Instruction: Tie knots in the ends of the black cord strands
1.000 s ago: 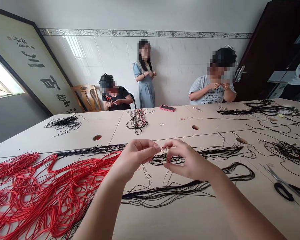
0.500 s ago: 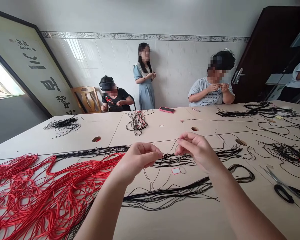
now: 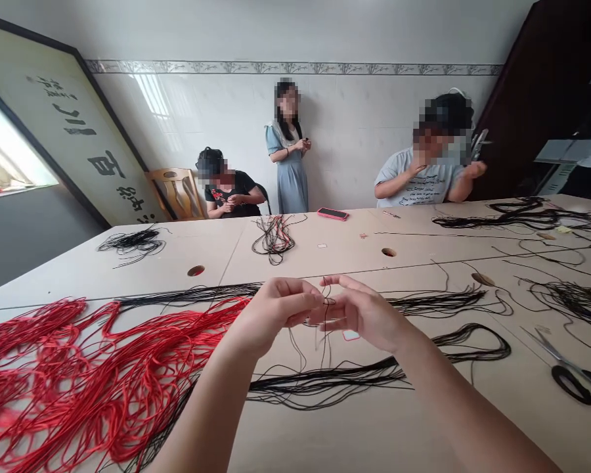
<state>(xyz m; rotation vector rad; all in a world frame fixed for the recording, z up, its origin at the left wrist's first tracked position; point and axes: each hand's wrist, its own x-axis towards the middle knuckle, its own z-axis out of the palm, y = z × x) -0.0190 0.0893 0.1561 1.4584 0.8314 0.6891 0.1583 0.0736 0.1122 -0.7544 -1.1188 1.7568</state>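
Note:
Above the pale table [image 3: 354,433], my left hand [image 3: 270,315] and my right hand [image 3: 364,315] meet with fingertips almost touching. Both pinch a thin black cord [image 3: 326,328], whose ends hang down between them to the tabletop. Under the hands lies a bundle of black cords [image 3: 433,302], and a second bundle of black cords [image 3: 335,384] lies nearer to me. A small pink-edged tag [image 3: 350,336] rests on the table just below my right hand.
A big heap of red cords [image 3: 79,374] covers the left of the table. Scissors [image 3: 571,378] lie at the right edge. More black cord piles [image 3: 566,299], a pink phone [image 3: 332,213] and round table holes [image 3: 196,270] lie further back. Three people are across the table by the tiled wall.
My right hand had drawn up and to the right, pulling the cord; now it has come back down against the left hand. The seated person at the far right spread their arms.

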